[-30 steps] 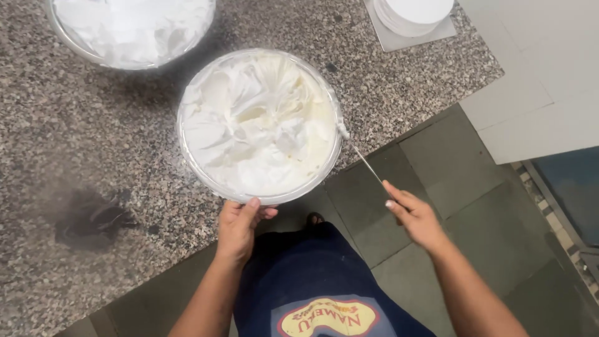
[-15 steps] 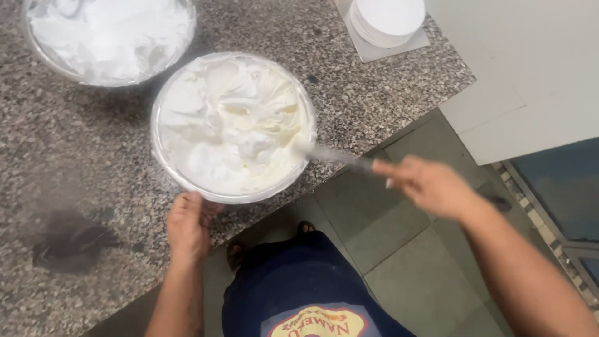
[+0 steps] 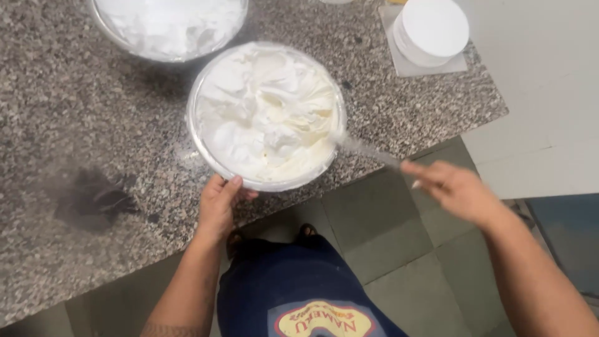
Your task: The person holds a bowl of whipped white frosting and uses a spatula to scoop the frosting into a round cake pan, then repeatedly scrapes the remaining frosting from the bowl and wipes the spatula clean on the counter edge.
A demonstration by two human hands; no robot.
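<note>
You're mid-stir: left hand (image 3: 218, 206) grips the bowl (image 3: 199, 140) rim, right hand (image 3: 458, 190) pinches the spatula (image 3: 368, 150); next, sweep through the cream (image 3: 268, 112).

I see soft, even light; the cream (image 3: 268, 112) is almost overexposed. My right hand (image 3: 458, 190) and the blade (image 3: 368, 150) are motion-blurred.
</note>
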